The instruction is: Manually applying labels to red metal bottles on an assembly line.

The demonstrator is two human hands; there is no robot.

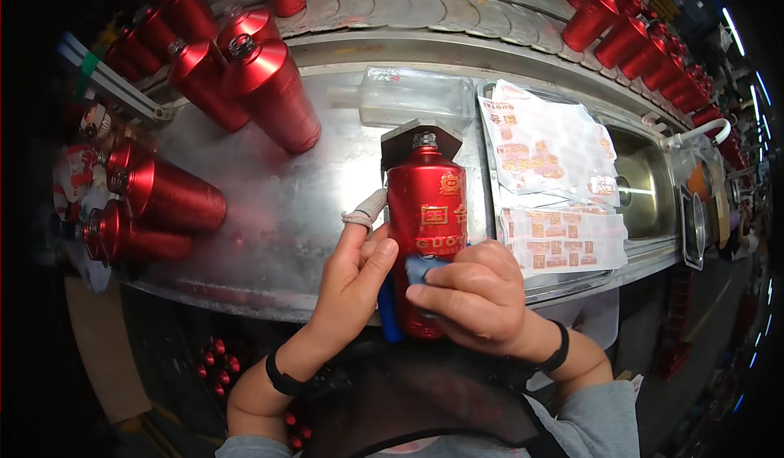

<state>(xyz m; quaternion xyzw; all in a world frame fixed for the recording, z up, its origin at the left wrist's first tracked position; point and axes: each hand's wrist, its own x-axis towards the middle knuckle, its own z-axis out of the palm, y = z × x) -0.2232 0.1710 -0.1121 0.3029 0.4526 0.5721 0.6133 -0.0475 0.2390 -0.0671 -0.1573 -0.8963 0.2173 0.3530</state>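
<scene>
A glossy red bottle (425, 188) with gold markings lies in front of me, its bare glass neck pointing away, on a dark angular stand (398, 149). A blue part (389, 311) shows beneath its left side. My left hand (347, 282) steadies the bottle's left side, thumb along it; a whitish cover sits on one finger, and the other fingertips are partly hidden. My right hand (482, 294) is closed in a pinch over the bottle's lower front, pressing a small blue pad (420, 268) against it; whether this is cloth or another material is unclear.
Sheets of gold and red decals (547, 147) lie on a tray at right, beside a metal sink (641, 184). A clear glass bottle (416, 97) rests behind the stand. Several red bottles (273, 94) stand or lie at left; more line the conveyor (425, 13).
</scene>
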